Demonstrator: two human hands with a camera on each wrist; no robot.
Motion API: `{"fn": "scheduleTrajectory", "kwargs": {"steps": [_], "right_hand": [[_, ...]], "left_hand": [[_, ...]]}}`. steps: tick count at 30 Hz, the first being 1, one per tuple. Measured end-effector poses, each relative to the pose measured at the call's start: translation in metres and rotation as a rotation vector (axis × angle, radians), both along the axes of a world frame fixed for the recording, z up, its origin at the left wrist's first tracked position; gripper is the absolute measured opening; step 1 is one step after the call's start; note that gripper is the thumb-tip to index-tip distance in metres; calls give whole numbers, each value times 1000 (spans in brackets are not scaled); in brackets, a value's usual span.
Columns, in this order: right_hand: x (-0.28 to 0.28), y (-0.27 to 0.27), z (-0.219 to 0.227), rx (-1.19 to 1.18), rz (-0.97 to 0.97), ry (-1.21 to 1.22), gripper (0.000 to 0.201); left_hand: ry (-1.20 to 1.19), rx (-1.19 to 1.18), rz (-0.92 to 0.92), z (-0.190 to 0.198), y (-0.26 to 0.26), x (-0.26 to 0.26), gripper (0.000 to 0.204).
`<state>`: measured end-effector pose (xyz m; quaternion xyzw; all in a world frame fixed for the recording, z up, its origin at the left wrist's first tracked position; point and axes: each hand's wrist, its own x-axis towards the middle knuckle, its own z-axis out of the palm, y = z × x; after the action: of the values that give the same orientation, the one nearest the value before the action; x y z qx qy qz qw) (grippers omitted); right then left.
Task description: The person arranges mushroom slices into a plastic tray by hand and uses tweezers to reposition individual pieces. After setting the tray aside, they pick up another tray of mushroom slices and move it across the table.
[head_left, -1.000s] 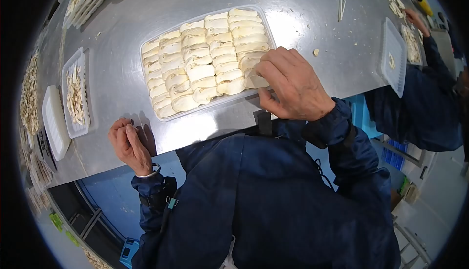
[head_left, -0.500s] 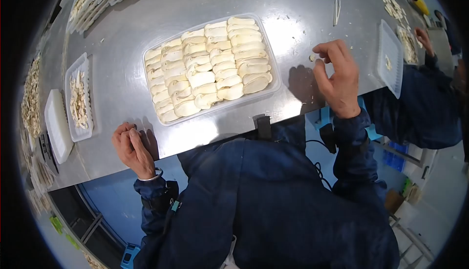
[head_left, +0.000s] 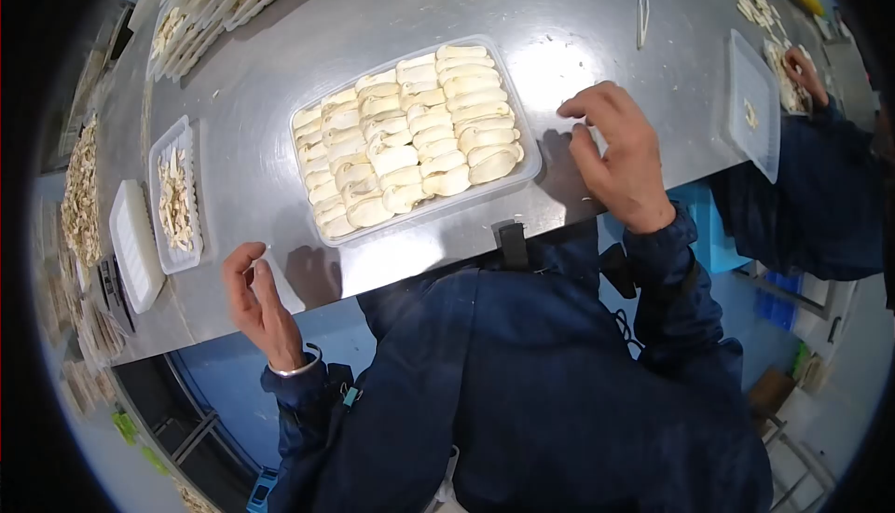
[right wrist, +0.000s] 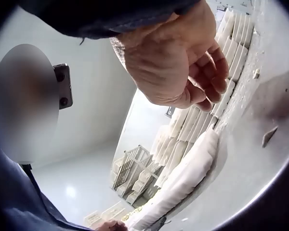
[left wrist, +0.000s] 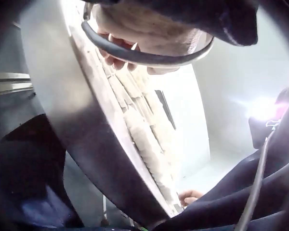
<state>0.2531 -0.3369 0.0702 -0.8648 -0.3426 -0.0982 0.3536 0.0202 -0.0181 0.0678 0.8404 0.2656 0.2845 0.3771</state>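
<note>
Rows of overlapping pale slices [head_left: 410,131], which look like sliced mushroom, fill a clear plastic tray [head_left: 538,161] on the metal table. To the tray's right, my right hand [head_left: 620,154] hovers over the table, apart from the rim. Its fingers are loosely bent, and the right wrist view shows nothing between the fingers [right wrist: 209,79]. My left hand [head_left: 261,303] is by the table's front edge, left of the tray. Its fingers curve loosely with a gap between thumb and forefinger, and no held thing shows.
Left of the filled tray stand a tray of small pieces [head_left: 198,191] and a white tray [head_left: 135,247]. Stacked trays [head_left: 219,10] rise at the back left. Tweezers [head_left: 643,21] lie at the back right. Another person's hand [head_left: 806,75] is beyond a clear tray [head_left: 755,108].
My right hand has left the slices at the tray's near right corner, swung right, then come slightly back left. My left hand has risen from the table and its fingers have spread a little.
</note>
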Motion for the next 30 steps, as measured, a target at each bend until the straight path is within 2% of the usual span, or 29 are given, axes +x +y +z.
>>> {"fn": "scheduleTrajectory", "kwargs": {"steps": [3,5,9,11,15,16,21,25,26,29,30], "right_hand": [[13,-16,0,83,-157,-30,18],[34,-38,7,139,-261,-64,17],[94,-92,14,-224,-385,-205,27],[131,-113,2,-368,-306,-286,38],[165,-97,-12,-595,-195,-317,58],[168,-89,-12,-645,-212,-262,61],[205,-84,-24,-650,-107,-295,35],[189,-83,-11,-778,-117,-154,16],[173,-80,-4,-730,-158,-145,14],[110,-62,26,-333,-287,179,11],[92,-63,20,-41,-251,289,12]], "left_hand": [[-6,70,-160,25,-12,9,13],[-17,119,-192,31,-16,18,11],[-3,157,-139,20,0,23,14],[-1,132,-83,8,8,17,16],[22,164,-19,-15,10,2,18],[4,155,-20,-21,11,-2,18],[-43,103,40,-44,17,-12,15],[-28,244,24,-56,12,-10,14],[11,251,30,-53,10,-8,14],[16,233,41,-55,11,-8,13],[25,244,48,-54,10,-7,13]]}}
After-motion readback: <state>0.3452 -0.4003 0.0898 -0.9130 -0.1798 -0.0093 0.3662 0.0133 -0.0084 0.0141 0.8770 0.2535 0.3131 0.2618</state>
